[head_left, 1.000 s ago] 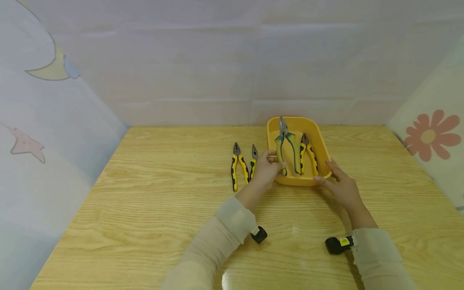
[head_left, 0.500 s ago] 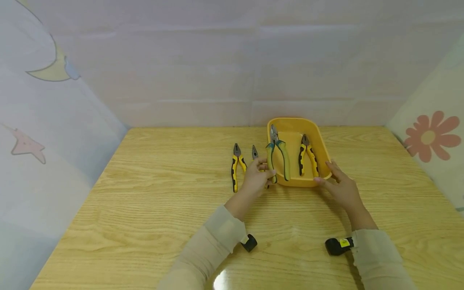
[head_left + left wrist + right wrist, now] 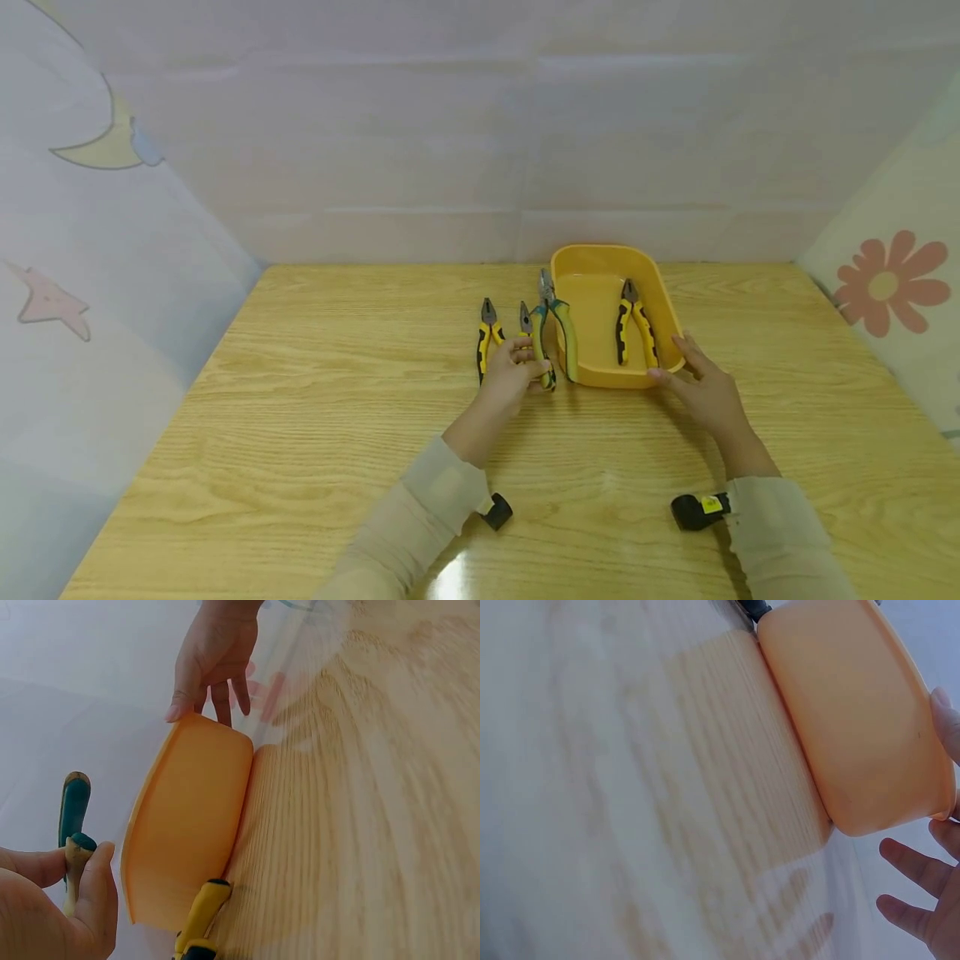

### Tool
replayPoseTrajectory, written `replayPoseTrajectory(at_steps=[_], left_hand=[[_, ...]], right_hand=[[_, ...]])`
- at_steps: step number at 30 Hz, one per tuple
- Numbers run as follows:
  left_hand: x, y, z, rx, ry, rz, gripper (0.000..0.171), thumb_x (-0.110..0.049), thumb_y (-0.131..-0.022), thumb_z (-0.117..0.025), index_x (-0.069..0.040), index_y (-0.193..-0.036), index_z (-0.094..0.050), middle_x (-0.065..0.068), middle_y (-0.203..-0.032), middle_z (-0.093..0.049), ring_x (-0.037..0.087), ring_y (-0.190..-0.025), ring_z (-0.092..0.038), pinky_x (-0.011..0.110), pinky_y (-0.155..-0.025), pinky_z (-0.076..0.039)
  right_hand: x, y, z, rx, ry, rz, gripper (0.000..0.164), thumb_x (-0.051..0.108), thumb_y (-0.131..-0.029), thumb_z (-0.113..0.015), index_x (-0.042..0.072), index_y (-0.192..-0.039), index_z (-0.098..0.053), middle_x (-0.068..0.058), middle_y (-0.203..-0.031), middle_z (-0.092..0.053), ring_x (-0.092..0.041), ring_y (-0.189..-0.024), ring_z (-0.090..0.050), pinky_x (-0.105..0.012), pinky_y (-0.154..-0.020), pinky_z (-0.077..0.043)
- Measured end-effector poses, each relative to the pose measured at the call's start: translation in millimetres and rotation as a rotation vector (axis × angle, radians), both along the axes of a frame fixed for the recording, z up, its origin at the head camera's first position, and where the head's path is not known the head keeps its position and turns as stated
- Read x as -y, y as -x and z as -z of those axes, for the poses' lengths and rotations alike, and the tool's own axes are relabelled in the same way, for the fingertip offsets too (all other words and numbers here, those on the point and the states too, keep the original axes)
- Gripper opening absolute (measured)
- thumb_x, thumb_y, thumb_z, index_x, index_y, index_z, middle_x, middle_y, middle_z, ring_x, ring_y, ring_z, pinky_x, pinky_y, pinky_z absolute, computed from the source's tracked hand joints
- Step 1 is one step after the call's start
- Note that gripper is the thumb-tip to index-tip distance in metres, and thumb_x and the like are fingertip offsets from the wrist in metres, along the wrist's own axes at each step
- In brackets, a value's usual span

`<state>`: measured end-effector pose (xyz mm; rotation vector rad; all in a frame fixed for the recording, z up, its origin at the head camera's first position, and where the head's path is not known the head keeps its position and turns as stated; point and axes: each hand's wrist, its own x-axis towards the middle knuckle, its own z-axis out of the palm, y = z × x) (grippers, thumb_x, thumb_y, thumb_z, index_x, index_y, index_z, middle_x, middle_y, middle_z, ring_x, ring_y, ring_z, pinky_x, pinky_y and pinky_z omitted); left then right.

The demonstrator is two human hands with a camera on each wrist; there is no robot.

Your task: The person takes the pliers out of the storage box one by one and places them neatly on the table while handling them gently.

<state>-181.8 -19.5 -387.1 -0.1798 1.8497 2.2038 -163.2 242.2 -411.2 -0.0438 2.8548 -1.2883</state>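
Observation:
My left hand (image 3: 504,379) pinches one handle of green-and-blue pliers (image 3: 572,342), which are raised over the left rim of a yellow plastic basin (image 3: 611,380). Their jaws point away from me and the handles are spread. In the left wrist view, thumb and finger grip a handle end (image 3: 78,859). My right hand (image 3: 708,396) holds the basin's near right corner, thumb on the rim and the other fingers outside, spread in the right wrist view. Inside the basin lie yellow-and-black pliers (image 3: 623,332).
Left of the basin, yellow-and-black combination pliers (image 3: 483,342) and long-nose pliers (image 3: 525,317) lie on the wooden table (image 3: 300,400); my left hand partly hides both. A pale wall sheet (image 3: 412,167) stands behind the table.
My left hand has moved left with the green-and-blue pliers, from above the basin's inside to its left rim. My right hand stays at the basin's corner.

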Motion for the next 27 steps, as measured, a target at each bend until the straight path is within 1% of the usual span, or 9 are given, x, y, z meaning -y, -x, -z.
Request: replayPoseTrajectory(at_steps=[2, 7, 11, 14, 17, 23, 27], left_hand=[[3.2, 0.0, 0.4, 0.000, 0.008, -0.009, 0.040, 0.005, -0.079, -0.057, -0.001, -0.117, -0.043, 0.010, -0.095, -0.048, 0.022, -0.079, -0.054, 0.031, -0.060, -0.047], [11.6, 0.4, 0.5, 0.003, 0.065, -0.034, 0.040, 0.004, -0.079, -0.058, 0.000, -0.115, -0.045, 0.010, -0.092, -0.048, 0.019, -0.071, -0.054, 0.036, -0.063, -0.048], [20.0, 1.2, 0.3, 0.014, 0.079, -0.047, 0.040, 0.005, -0.079, -0.057, -0.001, -0.116, -0.044, 0.011, -0.093, -0.048, 0.019, -0.071, -0.052, 0.034, -0.062, -0.046], [26.5, 1.6, 0.2, 0.018, 0.068, -0.053, 0.041, 0.005, -0.080, -0.056, -0.001, -0.118, -0.042, 0.012, -0.095, -0.046, 0.018, -0.073, -0.050, 0.034, -0.063, -0.045], [32.7, 1.8, 1.9, 0.012, 0.075, -0.058, 0.042, 0.005, -0.079, -0.056, 0.000, -0.118, -0.042, 0.012, -0.097, -0.046, 0.019, -0.075, -0.050, 0.033, -0.064, -0.047], [42.0, 3.5, 8.9, 0.015, 0.090, -0.073, 0.042, 0.007, -0.079, -0.056, 0.001, -0.118, -0.042, 0.015, -0.099, -0.048, 0.020, -0.074, -0.053, 0.025, -0.056, -0.047], [48.2, 3.8, 10.2, 0.025, 0.113, -0.094, 0.041, 0.007, -0.079, -0.056, 0.001, -0.117, -0.042, 0.013, -0.095, -0.048, 0.019, -0.074, -0.052, 0.025, -0.056, -0.047]], right_hand=[[0.0, -0.2, -0.3, 0.002, 0.003, -0.002, 0.075, 0.043, -0.083, -0.052, 0.013, -0.139, -0.011, -0.005, -0.142, -0.001, -0.047, -0.117, -0.022, -0.060, -0.086, -0.025], [0.0, -0.6, -1.5, 0.003, 0.014, -0.004, 0.075, 0.043, -0.083, -0.052, 0.012, -0.139, -0.010, -0.005, -0.142, -0.001, -0.047, -0.117, -0.022, -0.060, -0.086, -0.025], [0.2, -0.5, -2.1, 0.002, 0.018, -0.005, 0.075, 0.043, -0.083, -0.052, 0.012, -0.139, -0.011, -0.006, -0.142, -0.001, -0.047, -0.118, -0.022, -0.060, -0.086, -0.025], [0.1, -0.1, -2.8, 0.004, 0.019, -0.003, 0.075, 0.042, -0.083, -0.052, 0.012, -0.139, -0.011, -0.005, -0.142, -0.001, -0.047, -0.118, -0.021, -0.060, -0.087, -0.025], [-0.1, 0.5, -3.4, 0.006, 0.020, -0.003, 0.075, 0.042, -0.083, -0.052, 0.012, -0.139, -0.011, -0.004, -0.142, -0.001, -0.047, -0.118, -0.021, -0.060, -0.087, -0.025], [0.4, 0.6, -3.6, 0.017, 0.016, 0.002, 0.076, 0.042, -0.083, -0.052, 0.012, -0.139, -0.010, -0.004, -0.142, 0.000, -0.046, -0.119, -0.020, -0.060, -0.087, -0.024], [0.6, 0.4, -3.0, 0.023, 0.020, 0.004, 0.076, 0.042, -0.083, -0.052, 0.013, -0.139, -0.010, -0.004, -0.142, -0.001, -0.046, -0.119, -0.019, -0.060, -0.088, -0.023]])
